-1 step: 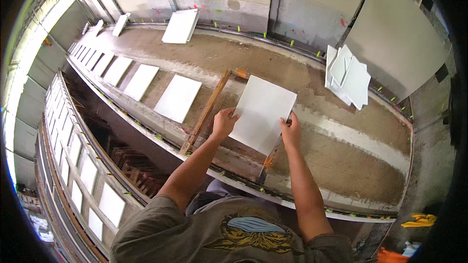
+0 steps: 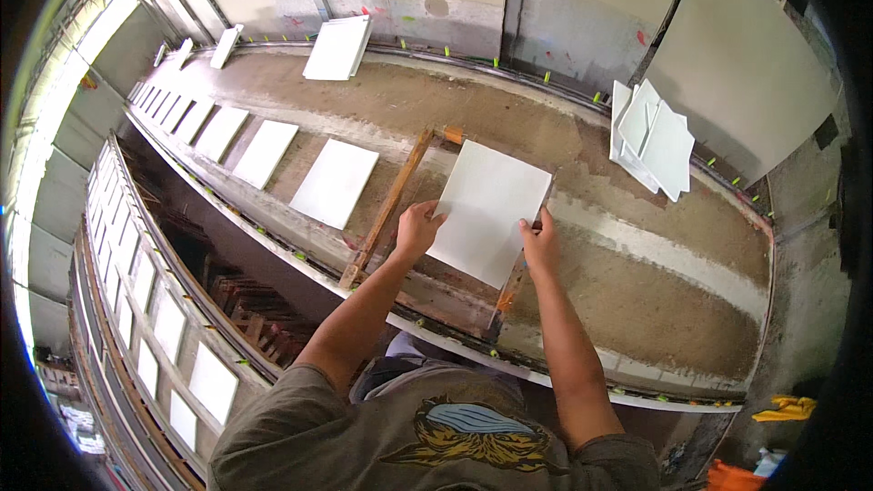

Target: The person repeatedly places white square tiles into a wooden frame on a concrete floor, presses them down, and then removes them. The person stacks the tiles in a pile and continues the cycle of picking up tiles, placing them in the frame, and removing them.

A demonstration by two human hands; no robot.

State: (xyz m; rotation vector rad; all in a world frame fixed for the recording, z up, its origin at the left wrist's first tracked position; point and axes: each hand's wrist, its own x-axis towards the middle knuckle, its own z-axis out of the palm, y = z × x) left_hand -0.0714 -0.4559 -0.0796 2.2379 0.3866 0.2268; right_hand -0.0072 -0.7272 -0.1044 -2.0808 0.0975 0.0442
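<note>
Left hand (image 2: 418, 229) and right hand (image 2: 541, 244) both grasp the sheet (image 2: 492, 207), by opposite long edges; its long axis runs away, leaning right. It is between them, over a frame (image 2: 389, 207) on the desk (image 2: 637, 320); a stack (image 2: 650, 141) leans farther off, rightward.

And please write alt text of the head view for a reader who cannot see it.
A person's left hand and right hand hold a white sheet by opposite edges over a long brown table. More sheets lie in a row to the left. A loose pile stands at far right.
</note>
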